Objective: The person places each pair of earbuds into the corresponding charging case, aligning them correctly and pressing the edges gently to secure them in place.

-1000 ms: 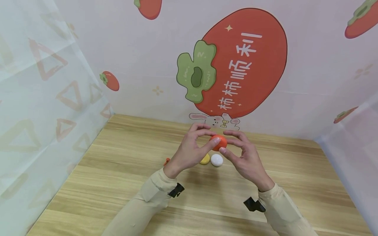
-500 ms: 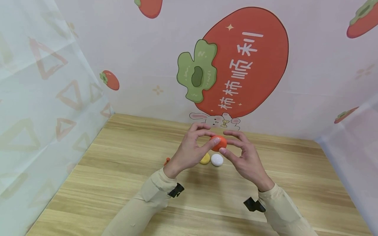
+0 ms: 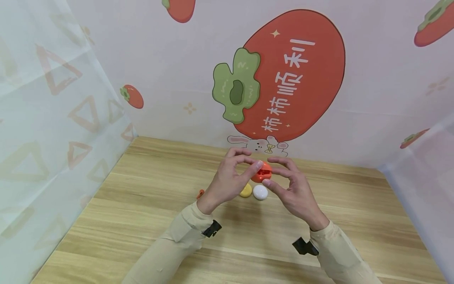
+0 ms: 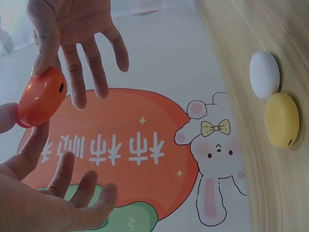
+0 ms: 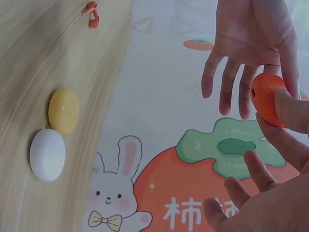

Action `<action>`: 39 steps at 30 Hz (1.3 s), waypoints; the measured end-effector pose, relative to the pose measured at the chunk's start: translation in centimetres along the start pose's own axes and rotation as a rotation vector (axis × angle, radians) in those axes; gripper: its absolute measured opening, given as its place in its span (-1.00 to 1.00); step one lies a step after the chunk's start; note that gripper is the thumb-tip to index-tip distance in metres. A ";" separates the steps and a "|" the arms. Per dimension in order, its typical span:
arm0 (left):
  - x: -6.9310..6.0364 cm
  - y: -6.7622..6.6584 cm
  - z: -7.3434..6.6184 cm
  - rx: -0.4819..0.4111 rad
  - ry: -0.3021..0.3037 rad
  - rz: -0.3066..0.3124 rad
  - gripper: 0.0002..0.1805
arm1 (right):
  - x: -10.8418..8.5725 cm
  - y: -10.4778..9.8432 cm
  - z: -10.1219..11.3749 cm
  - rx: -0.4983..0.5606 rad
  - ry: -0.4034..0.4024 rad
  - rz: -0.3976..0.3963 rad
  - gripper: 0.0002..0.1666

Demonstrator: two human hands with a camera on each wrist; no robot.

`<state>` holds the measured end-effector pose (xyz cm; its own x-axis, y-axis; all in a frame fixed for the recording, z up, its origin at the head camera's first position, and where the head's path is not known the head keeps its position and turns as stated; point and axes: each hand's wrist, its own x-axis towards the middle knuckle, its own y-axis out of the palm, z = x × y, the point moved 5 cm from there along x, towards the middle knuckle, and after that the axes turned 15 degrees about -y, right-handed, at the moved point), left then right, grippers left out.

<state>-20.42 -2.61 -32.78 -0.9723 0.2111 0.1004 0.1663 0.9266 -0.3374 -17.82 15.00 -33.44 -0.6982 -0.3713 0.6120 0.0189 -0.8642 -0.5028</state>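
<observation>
A small rounded orange case (image 3: 261, 178) is held above the table between both hands, its lid parted from the base and a red inside showing in the head view. My left hand (image 3: 227, 179) pinches its left side with thumb and index finger, the thumb on the lid. My right hand (image 3: 299, 191) grips its right side the same way, thumb low. The other fingers of both hands are spread. In the left wrist view the case (image 4: 42, 96) shows a small dark slot; the right wrist view also shows the slot on the case (image 5: 267, 99).
A yellow case (image 3: 245, 191) and a white case (image 3: 260, 192) lie side by side on the wooden table (image 3: 142, 221), just below the hands. Two orange earbuds (image 5: 91, 14) lie farther left, partly behind the left wrist in the head view. Patterned sheets (image 3: 170, 59) stand around the table.
The orange case, closed in the earlier frames, is now open with its inside showing. My left thumb has shifted slightly up with the lid; the right hand has hardly moved.
</observation>
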 end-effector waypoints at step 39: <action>0.6 0.1 1.1 0.001 -0.114 0.017 -0.55 | -0.4 0.4 -0.5 0.045 0.059 0.000 -0.65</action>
<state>-21.15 -2.79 -33.80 -0.9818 0.1897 -0.0121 0.1825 0.9230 -0.3389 -17.93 14.98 -34.16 -0.7389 -0.3522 0.5744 0.0500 -0.8789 -0.4745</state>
